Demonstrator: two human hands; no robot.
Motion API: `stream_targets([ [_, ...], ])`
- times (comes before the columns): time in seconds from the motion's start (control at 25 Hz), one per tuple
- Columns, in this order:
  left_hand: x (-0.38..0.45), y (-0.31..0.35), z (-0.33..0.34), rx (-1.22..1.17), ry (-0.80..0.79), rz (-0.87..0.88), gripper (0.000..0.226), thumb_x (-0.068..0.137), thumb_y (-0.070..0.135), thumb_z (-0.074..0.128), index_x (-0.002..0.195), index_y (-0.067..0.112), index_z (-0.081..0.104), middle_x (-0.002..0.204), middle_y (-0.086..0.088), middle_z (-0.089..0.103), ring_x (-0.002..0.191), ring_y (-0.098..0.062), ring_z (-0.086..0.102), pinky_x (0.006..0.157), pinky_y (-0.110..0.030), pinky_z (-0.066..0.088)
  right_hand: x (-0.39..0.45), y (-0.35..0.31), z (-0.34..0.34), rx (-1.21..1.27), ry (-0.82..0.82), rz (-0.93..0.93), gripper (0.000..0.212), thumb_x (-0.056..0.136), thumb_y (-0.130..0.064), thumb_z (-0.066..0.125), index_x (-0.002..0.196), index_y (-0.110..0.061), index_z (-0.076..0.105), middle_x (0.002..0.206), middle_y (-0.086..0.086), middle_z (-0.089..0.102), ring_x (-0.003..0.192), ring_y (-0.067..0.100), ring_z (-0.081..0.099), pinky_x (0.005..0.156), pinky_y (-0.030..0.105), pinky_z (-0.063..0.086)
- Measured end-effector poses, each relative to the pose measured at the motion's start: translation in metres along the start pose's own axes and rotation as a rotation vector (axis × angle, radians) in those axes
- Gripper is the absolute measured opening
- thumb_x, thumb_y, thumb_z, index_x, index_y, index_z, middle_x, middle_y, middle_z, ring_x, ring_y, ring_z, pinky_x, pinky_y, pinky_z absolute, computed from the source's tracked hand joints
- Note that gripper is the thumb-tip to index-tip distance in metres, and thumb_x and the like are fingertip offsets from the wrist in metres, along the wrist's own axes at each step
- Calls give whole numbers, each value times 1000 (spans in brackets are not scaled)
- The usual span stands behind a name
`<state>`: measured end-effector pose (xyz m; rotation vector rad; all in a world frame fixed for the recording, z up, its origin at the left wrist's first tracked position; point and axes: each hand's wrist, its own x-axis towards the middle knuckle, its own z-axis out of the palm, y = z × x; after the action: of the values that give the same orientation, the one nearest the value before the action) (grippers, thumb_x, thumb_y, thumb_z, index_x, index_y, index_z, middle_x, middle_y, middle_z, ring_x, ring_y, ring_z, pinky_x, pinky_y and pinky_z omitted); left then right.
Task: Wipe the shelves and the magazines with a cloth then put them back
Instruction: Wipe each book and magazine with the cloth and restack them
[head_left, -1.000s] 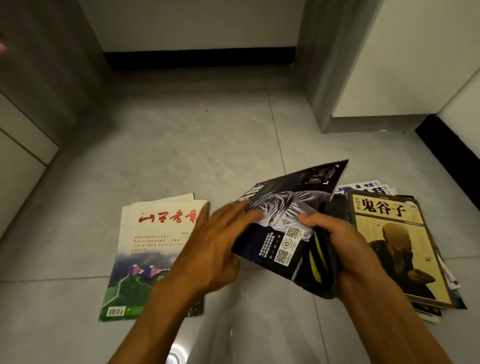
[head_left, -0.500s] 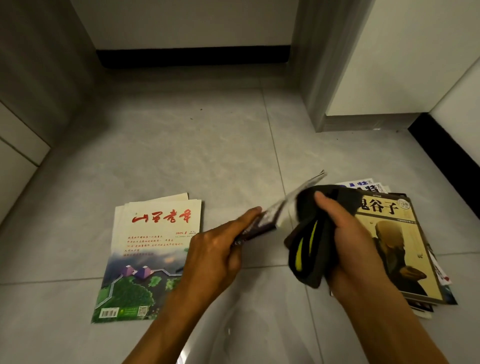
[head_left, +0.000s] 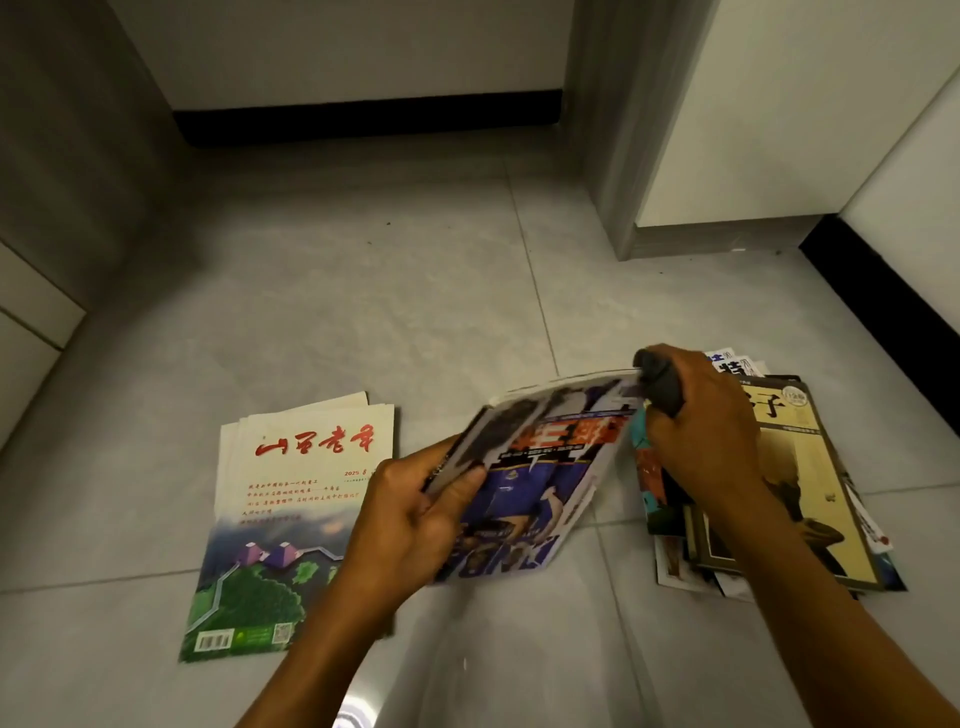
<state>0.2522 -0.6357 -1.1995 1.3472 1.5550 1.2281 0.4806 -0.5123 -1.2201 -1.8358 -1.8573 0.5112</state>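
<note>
Glossy mag (head_left: 524, 467) pinched at its near-left edge by my L hand (head_left: 410, 519), held off the floor w/ cover up. R hand (head_left: 701, 447) balls the dark cloth (head_left: 660, 384) onto its far corner. Risk: 1 hard swipe could buckle the unsupported pages.

Big grey floor tiles (head_left: 363, 312) across the middle of the frame, with thin lines between them. A few tiny dark specks near the upper middle. White wall (head_left: 363, 47) along the top, with a black strip (head_left: 363, 117) at its foot. Grey panel (head_left: 67, 171) at the upper left. Grey post (head_left: 618, 156) at the upper right, maybe a door frame, beside a white panel (head_left: 789, 104). Another black strip (head_left: 893, 291) at the right edge. Dim light, with a small bright shine (head_left: 353, 719) on the floor at the bottom.
</note>
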Motion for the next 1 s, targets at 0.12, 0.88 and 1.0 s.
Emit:
stream_targets([
  [0.12,3,-5,-5,-87,177,-143,11,88,19,62,84,28,58,75,16,69,82,1,67,57,-12,52,-14,3,-6,453,-57,385,33,88,-12,63,118,-20,53,116,10,60,104,29,59,83,43,52],
  [0.88,15,-41,33,645,50,396,47,88,30,56,134,25,51,141,1,49,126,-7,40,103,-28,31,-92,57,-40,1551,67,785,37,85,-22,62,121,-17,60,111,14,70,98,37,68,84,55,53],
  [1.0,2,-59,32,609,-49,373,41,83,22,60,124,25,61,127,2,62,117,0,46,100,-21,35,-94,95,-29,1232,167,908,38,84,-20,69,121,-15,60,112,12,69,99,35,66,91,53,50],
])
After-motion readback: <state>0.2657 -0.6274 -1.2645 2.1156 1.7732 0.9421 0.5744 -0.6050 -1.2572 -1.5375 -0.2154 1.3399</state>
